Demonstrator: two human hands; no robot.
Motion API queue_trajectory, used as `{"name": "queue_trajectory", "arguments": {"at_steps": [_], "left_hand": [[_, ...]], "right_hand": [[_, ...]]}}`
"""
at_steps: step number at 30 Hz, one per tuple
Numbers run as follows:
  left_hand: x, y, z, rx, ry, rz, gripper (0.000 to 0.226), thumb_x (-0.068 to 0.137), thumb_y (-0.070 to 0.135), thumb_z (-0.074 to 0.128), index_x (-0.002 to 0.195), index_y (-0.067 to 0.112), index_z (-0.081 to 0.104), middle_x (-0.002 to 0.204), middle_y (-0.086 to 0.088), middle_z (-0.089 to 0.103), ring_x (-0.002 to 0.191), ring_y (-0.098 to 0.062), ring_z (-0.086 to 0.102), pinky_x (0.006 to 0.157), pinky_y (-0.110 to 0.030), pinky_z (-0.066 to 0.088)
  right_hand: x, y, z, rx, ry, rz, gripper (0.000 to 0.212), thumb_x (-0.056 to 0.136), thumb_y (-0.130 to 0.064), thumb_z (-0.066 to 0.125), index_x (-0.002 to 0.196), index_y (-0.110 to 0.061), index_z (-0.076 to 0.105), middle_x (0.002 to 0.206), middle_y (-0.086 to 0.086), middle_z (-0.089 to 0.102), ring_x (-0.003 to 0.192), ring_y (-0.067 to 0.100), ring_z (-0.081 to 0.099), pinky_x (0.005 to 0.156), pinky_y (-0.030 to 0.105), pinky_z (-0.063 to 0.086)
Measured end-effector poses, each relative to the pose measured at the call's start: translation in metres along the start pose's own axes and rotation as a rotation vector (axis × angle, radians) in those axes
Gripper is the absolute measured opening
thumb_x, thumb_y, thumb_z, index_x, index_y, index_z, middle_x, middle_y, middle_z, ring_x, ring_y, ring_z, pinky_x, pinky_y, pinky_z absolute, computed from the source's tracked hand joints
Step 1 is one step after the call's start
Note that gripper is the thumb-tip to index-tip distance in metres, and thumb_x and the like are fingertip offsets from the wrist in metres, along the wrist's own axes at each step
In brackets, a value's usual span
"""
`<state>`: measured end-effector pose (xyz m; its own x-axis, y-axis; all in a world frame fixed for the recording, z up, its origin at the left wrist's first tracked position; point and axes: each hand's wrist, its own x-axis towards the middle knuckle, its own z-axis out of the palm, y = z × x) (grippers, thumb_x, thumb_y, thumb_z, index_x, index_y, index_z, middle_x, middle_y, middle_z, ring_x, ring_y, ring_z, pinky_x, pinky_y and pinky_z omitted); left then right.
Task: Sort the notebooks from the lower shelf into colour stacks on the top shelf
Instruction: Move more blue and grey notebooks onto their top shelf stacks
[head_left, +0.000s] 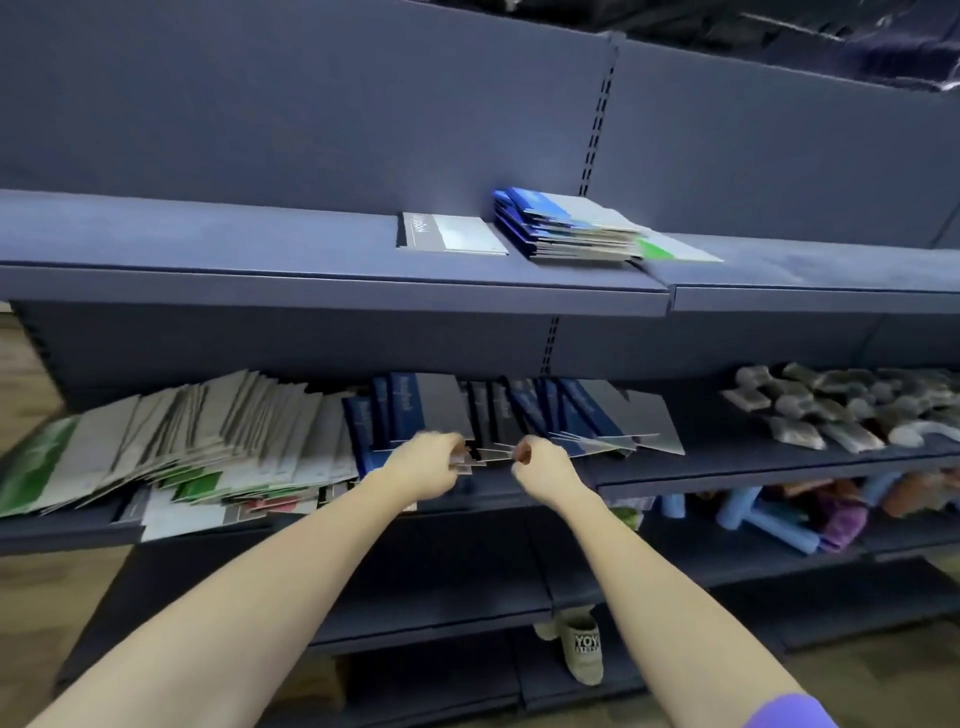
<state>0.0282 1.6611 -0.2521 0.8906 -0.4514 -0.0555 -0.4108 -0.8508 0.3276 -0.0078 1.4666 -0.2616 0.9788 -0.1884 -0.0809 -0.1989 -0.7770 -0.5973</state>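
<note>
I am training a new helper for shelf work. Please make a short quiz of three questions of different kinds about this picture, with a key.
1. True or false: the blue stack on the top shelf is taller than the grey notebook lying beside it.
2. Multiple choice: where are both hands, the left hand and the right hand? A) on the top shelf; B) at the upright dark notebooks on the lower shelf; C) at the leaning green and white notebooks.
3. Fill in: under the right edge of the blue stack lies a notebook with a ____ cover.

Key: 1 true; 2 B; 3 green.
</note>
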Motion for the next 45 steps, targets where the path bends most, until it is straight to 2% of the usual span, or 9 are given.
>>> {"name": "queue_trajectory", "arguments": {"at_steps": [9, 13, 16, 22, 28, 31, 38, 42, 45], "left_hand": [[0.046, -0.013, 0.019, 0.079, 0.024, -0.205, 0.056, 0.097, 0.037, 0.053, 0.149, 0.025, 0.036, 0.153, -0.006, 0.041, 0.136, -0.03, 0.042, 0.104, -0.041, 0.044], [0.058, -0.016, 0.029, 0.194, 0.017, -0.298, 0.075, 0.094, 0.058, 0.051, 0.156, 0.025, 0.023, 0.163, -0.003, 0.02, 0.149, -0.03, 0.016, 0.119, -0.046, 0.021], [0.064, -0.019, 0.036, 0.242, 0.01, -0.352, 0.081, 0.089, 0.063, 0.054, 0.155, 0.028, 0.022, 0.162, 0.001, 0.02, 0.148, -0.03, 0.018, 0.116, -0.045, 0.023], [0.079, -0.011, 0.04, 0.272, 0.05, -0.421, 0.081, 0.084, 0.061, 0.059, 0.152, 0.029, 0.028, 0.156, 0.001, 0.028, 0.14, -0.033, 0.026, 0.111, -0.049, 0.029], [0.082, 0.001, 0.042, 0.342, 0.096, -0.438, 0.072, 0.088, 0.06, 0.058, 0.146, 0.021, 0.039, 0.152, -0.002, 0.037, 0.139, -0.031, 0.032, 0.106, -0.046, 0.034], [0.08, 0.002, 0.044, 0.337, 0.135, -0.403, 0.063, 0.088, 0.059, 0.059, 0.139, 0.023, 0.048, 0.145, 0.0, 0.047, 0.131, -0.028, 0.043, 0.097, -0.039, 0.042], [0.072, -0.007, 0.045, 0.352, 0.237, -0.327, 0.048, 0.096, 0.064, 0.038, 0.115, 0.026, 0.061, 0.115, 0.003, 0.066, 0.103, -0.026, 0.062, 0.071, -0.032, 0.051], [0.068, -0.004, 0.04, 0.397, 0.156, -0.315, 0.043, 0.098, 0.053, 0.043, 0.126, 0.023, 0.058, 0.125, -0.001, 0.061, 0.111, -0.026, 0.06, 0.076, -0.033, 0.045], [0.068, -0.003, 0.033, 0.394, 0.095, -0.316, 0.046, 0.099, 0.054, 0.038, 0.123, 0.022, 0.06, 0.12, -0.002, 0.062, 0.106, -0.025, 0.06, 0.073, -0.032, 0.044]], "right_hand": [[0.074, 0.003, 0.018, -0.281, -0.098, -0.178, 0.051, 0.091, -0.022, 0.061, 0.141, -0.019, 0.051, 0.14, 0.012, 0.055, 0.126, 0.034, 0.052, 0.101, 0.038, 0.048], [0.098, 0.021, 0.016, -0.322, -0.253, -0.223, 0.088, 0.081, -0.039, 0.075, 0.155, -0.025, 0.029, 0.16, 0.005, 0.031, 0.142, 0.031, 0.036, 0.111, 0.038, 0.039], [0.11, 0.033, 0.014, -0.44, -0.374, -0.299, 0.106, 0.076, -0.052, 0.078, 0.159, -0.027, 0.018, 0.164, 0.004, 0.022, 0.144, 0.03, 0.034, 0.11, 0.038, 0.041], [0.124, 0.038, 0.019, -0.649, -0.171, -0.514, 0.076, 0.09, -0.067, 0.054, 0.151, -0.026, 0.035, 0.148, 0.006, 0.048, 0.122, 0.031, 0.057, 0.086, 0.038, 0.049], [0.116, 0.03, 0.023, -0.714, -0.045, -0.629, 0.038, 0.101, -0.029, 0.051, 0.136, -0.014, 0.05, 0.116, 0.012, 0.068, 0.099, 0.033, 0.066, 0.066, 0.034, 0.04], [0.106, 0.032, 0.026, -0.718, -0.006, -0.625, 0.047, 0.095, -0.008, 0.05, 0.141, -0.009, 0.042, 0.11, 0.015, 0.069, 0.095, 0.034, 0.067, 0.067, 0.035, 0.041], [0.092, 0.037, 0.021, -0.55, 0.022, -0.444, 0.059, 0.094, -0.004, 0.047, 0.15, -0.002, 0.027, 0.106, 0.018, 0.07, 0.093, 0.036, 0.068, 0.065, 0.037, 0.043], [0.089, 0.034, 0.016, -0.29, 0.1, -0.297, 0.051, 0.096, -0.001, 0.044, 0.145, 0.002, 0.03, 0.097, 0.021, 0.07, 0.088, 0.038, 0.068, 0.064, 0.037, 0.047], [0.077, 0.025, 0.01, -0.21, 0.178, -0.364, 0.042, 0.098, 0.0, 0.044, 0.139, 0.005, 0.038, 0.092, 0.024, 0.069, 0.081, 0.04, 0.068, 0.061, 0.037, 0.043]]}}
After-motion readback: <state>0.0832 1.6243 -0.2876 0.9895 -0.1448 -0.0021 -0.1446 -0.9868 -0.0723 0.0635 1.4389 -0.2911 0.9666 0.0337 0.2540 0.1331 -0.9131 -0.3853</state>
